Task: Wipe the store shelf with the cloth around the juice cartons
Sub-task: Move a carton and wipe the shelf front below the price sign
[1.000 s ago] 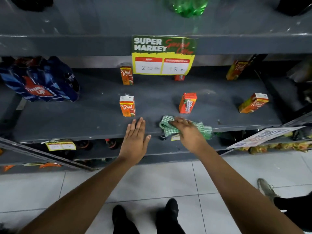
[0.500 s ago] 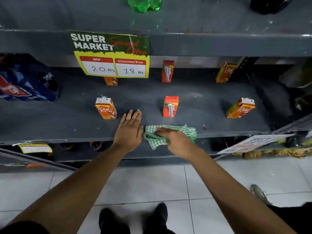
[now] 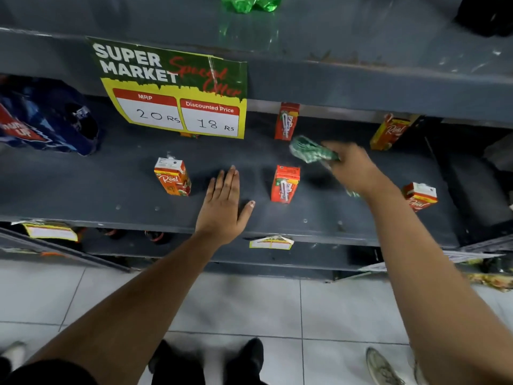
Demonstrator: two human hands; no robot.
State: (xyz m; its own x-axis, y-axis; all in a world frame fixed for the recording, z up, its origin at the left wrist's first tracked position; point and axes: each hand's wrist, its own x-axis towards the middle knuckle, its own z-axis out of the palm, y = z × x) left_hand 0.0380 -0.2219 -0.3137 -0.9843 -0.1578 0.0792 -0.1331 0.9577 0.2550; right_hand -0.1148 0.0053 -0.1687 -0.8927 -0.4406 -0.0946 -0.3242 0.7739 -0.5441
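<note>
My right hand (image 3: 351,166) grips a bunched green-and-white checked cloth (image 3: 309,150), lifted deep over the dark grey shelf (image 3: 83,190), between the back-row red carton (image 3: 286,122) and the front red carton (image 3: 285,184). My left hand (image 3: 223,205) lies flat, fingers spread, on the shelf between an orange-and-white juice carton (image 3: 172,176) and that front red carton. Two more orange cartons stand to the right, one at the back (image 3: 390,132) and one near the front (image 3: 419,195). The cloth is blurred by motion.
A yellow-and-green price sign (image 3: 173,88) hangs from the upper shelf edge and hides part of the back row. A blue pack of bottles (image 3: 47,120) sits at the left. Green bottles (image 3: 249,2) stand on the upper shelf. Another person's shoe (image 3: 381,366) is on the tiled floor.
My right hand lifted the cloth off the shelf's front edge and carried it back and to the right, past the front red carton. My left hand stayed flat on the shelf.
</note>
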